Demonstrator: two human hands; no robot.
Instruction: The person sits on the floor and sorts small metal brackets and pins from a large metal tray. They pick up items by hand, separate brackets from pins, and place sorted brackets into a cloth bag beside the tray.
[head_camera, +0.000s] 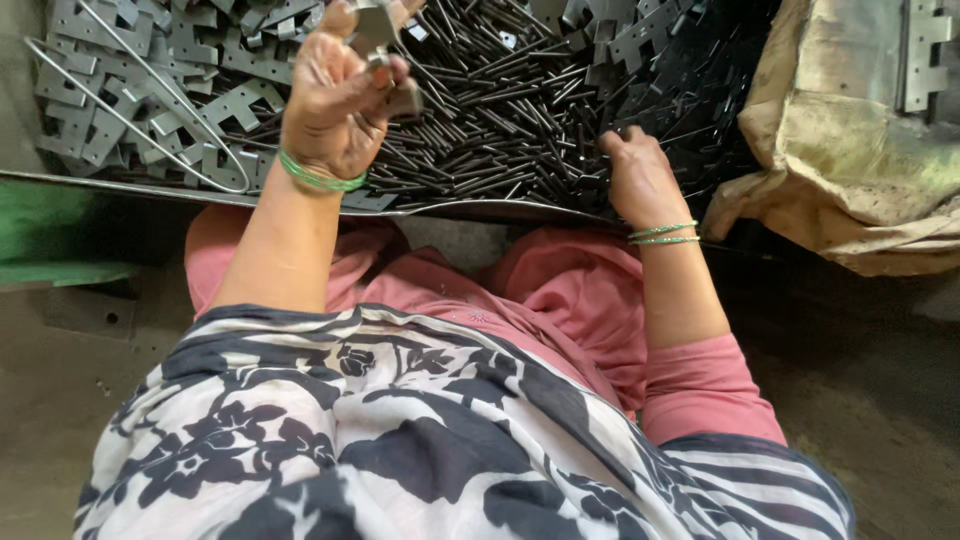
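My left hand (338, 105) is raised over a shallow metal tray (480, 209) and grips a small grey stamped metal plate (374, 28) between fingers and thumb. My right hand (636, 178) rests on a heap of thin dark metal pins (500, 100) in the tray's middle, its fingertips buried among them, so what they hold is hidden. Both wrists wear thin green bangles. My pink clothing and a black-and-white patterned scarf fill the lower part of the view.
Several flat grey notched plates (150, 90) lie heaped at the tray's left under a bent wire loop (130, 122). Darker plates (660, 50) pile up at the upper right. A dirty tan sack (850, 150) sits right of the tray. A green ledge (50, 230) is at left.
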